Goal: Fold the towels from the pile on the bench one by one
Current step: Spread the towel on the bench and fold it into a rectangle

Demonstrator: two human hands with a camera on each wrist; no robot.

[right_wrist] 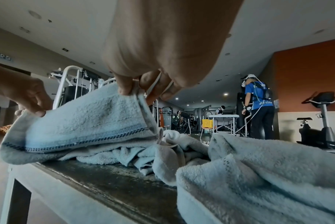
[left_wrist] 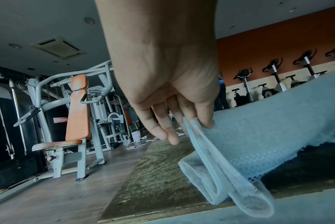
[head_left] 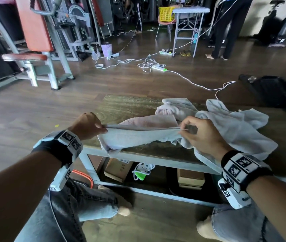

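a pale blue terry towel [head_left: 135, 137], doubled over the near edge of the worn wooden worktop [head_left: 130, 103], is pinched at its upper corners by the left hand [head_left: 88, 125] and right hand [head_left: 201, 131]; edges should be aligned before it is laid flat.

A pale folded terry towel [head_left: 138, 137] hangs between the left hand [head_left: 88, 125] and right hand [head_left: 203, 131] over the near left part of the long wooden-topped bench [head_left: 126, 105]. The loose heap of pale towels [head_left: 231, 126] lies on the bench to its right and behind. Brown cardboard boxes [head_left: 117, 169] sit under the bench.
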